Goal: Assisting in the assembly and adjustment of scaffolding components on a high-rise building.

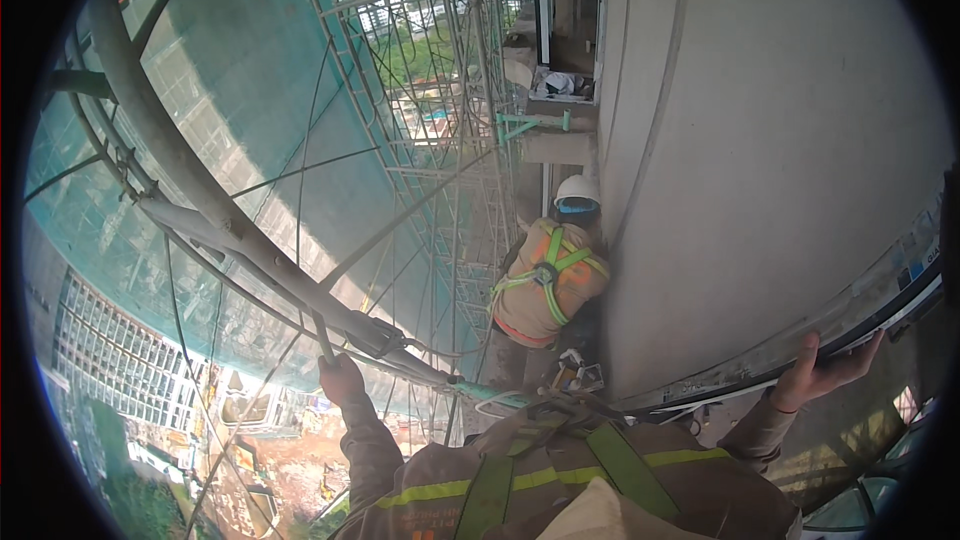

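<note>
My left hand (342, 380) is closed round a thin scaffold bar (322, 336), just below a thick grey scaffold pipe (260, 248). A metal safety hook (382, 339) sits on that pipe, a little to the right of the hand. At the right, my right hand (828, 372) lies with fingers stretched out and thumb raised against the dark edge of a long frame (740, 390) along the wall. Nothing shows in its grasp. Green harness straps (487, 500) cross my brown jacket, which has a yellow-green stripe.
Ahead, a co-worker (548, 285) in a white helmet and green harness bends close to the grey wall (770, 140). Scaffold frames (425, 70) and green netting (260, 50) stand at the left. Far below lies a construction ground (300, 480). A doorway (575, 10) opens beyond the co-worker.
</note>
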Demonstrator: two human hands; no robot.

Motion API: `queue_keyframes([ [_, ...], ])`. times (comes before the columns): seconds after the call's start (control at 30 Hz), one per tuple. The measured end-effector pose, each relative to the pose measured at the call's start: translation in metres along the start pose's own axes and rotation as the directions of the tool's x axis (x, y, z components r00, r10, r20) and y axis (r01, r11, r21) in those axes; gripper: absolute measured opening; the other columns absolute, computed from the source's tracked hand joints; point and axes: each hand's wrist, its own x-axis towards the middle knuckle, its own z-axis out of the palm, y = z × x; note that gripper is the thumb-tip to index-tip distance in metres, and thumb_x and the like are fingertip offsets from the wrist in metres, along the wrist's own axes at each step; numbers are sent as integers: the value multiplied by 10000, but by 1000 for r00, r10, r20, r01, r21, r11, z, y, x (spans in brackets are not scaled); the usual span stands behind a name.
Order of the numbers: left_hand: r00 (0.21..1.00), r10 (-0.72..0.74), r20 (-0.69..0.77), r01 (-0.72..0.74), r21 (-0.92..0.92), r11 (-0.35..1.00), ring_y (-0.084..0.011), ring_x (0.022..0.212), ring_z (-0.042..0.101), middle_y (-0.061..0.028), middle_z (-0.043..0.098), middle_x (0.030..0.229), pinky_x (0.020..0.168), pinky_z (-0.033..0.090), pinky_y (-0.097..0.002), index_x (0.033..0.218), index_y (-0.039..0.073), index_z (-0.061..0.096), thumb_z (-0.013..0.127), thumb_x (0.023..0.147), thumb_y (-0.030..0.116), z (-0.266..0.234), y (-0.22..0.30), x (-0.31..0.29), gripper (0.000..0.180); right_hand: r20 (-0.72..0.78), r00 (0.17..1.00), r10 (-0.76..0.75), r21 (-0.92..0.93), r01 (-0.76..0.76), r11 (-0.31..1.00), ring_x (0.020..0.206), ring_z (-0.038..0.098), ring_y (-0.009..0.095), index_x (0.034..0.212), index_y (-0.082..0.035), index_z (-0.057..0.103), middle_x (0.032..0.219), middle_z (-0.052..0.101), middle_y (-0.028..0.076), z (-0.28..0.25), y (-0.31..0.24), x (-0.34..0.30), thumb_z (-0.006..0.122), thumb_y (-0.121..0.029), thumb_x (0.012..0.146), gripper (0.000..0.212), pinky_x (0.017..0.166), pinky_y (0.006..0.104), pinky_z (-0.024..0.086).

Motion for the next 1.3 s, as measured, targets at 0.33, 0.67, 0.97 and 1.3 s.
queue_keyframes([
  [0.33,994,66,-92,-70,-43,997,-512,747,588,-246,626,733,655,445,-567,831,19,553,591,826,261,4,-1,-4,245,7,1000,6,24,-6,1000,1419,306,353,1523,26,232,1520,293,233,-8,3,0,778,-353,864,935,1186,485,230],
  [0.67,1000,3,16,-2,-41,999,-486,866,642,-250,679,895,748,493,-554,969,32,585,572,813,269,-4,-1,-5,284,44,997,-60,-146,66,987,1437,282,333,1519,19,253,1510,297,182,-17,8,-1,810,-410,825,988,1197,473,201],
  [0.97,996,64,69,-58,-89,994,-495,879,630,-263,673,912,765,488,-539,981,8,582,599,820,262,2,-14,2,301,29,999,-41,9,41,999,1406,333,331,1523,3,253,1504,324,196,-17,10,-1,826,-338,825,965,1185,461,232],
  [1.3,991,96,97,-76,-191,979,-461,808,603,-243,634,851,751,471,-507,950,-14,546,627,818,228,3,-26,7,288,46,998,-33,-36,35,999,1402,334,340,1520,17,244,1500,321,207,-17,11,-3,835,-337,810,990,1181,466,241],
])
